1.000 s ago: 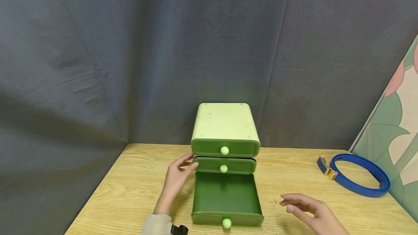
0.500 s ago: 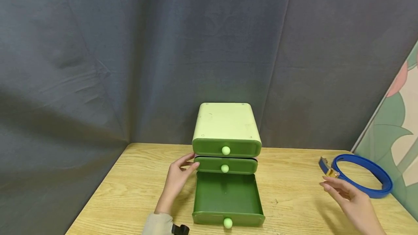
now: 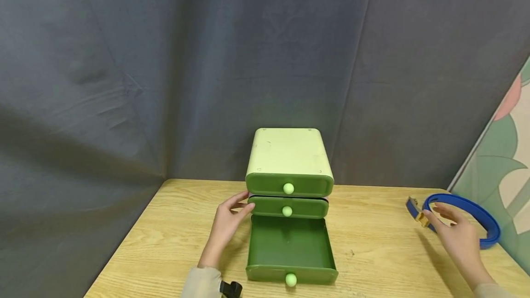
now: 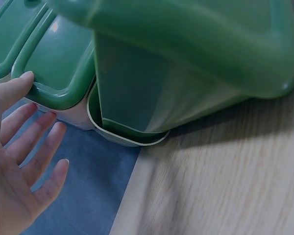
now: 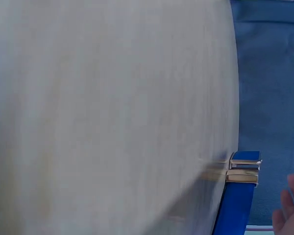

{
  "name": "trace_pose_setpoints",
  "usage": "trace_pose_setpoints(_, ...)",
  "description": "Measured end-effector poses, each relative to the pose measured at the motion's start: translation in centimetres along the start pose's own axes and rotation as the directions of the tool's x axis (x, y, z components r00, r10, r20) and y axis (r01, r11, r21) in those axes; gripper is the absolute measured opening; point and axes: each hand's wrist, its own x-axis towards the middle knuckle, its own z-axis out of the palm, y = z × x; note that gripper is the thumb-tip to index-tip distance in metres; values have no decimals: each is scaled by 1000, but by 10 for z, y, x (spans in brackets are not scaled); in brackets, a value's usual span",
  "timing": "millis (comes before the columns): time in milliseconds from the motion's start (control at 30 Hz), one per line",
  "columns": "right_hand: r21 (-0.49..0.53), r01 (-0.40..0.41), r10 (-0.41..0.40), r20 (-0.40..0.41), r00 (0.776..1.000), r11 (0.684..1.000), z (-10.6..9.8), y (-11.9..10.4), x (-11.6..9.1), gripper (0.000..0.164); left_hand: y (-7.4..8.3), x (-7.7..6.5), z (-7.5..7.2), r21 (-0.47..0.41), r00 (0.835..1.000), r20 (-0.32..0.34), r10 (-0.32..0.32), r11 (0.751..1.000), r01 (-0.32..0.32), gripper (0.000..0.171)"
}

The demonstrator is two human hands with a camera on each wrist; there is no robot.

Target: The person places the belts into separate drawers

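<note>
A mini chest of drawers (image 3: 290, 151) with a pale green top stands on the table. Its bottom drawer (image 3: 291, 274) is pulled far out and bare inside; the middle drawer (image 3: 269, 207) looks flush or nearly so. At the left side of the middle drawer is my left hand (image 3: 225, 224), thumb on the front's edge; the left wrist view shows its other fingers (image 4: 44, 149) fairly straight beside the casing. Over the coiled blue belt (image 3: 488, 222) hovers my right hand (image 3: 459, 238), fingers loosely bent, close to the gold buckle (image 3: 422, 219). Whether it touches the belt I cannot tell.
The wooden table (image 3: 165, 238) ends at a grey curtain (image 3: 265, 59) behind the chest. A patterned panel (image 3: 503, 178) borders the right side, close to the belt. Each drawer has a round light green knob (image 3: 291, 280).
My right hand has travelled right and away from me, from beside the pulled-out drawer to above the belt. My left hand has stayed at the middle drawer.
</note>
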Motion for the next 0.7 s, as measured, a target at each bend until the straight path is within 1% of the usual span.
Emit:
trace_pose_setpoints(167,-82,-65,72,82,994,995,9,0,18,71,-2,0,0,2,1000,3,0,1000,0,47)
trace_pose_setpoints(367,-185,-129,158,151,976,974,14,7,30,90,0,0,-1,7,1000,5,-1,1000,1,47)
trace_pose_setpoints(433,-209,-152,189,169,967,966,16,10,34,95,0,0,-1,5,1000,6,1,1000,-1,47)
trace_pose_setpoints(533,-229,-185,234,211,949,956,17,14,39,103,-2,1,0,5,1000,6,3,1000,-3,47)
trace_pose_setpoints(700,-232,-216,279,287,916,949,17,17,41,110,-5,0,0,3,1000,5,5,1000,-5,47)
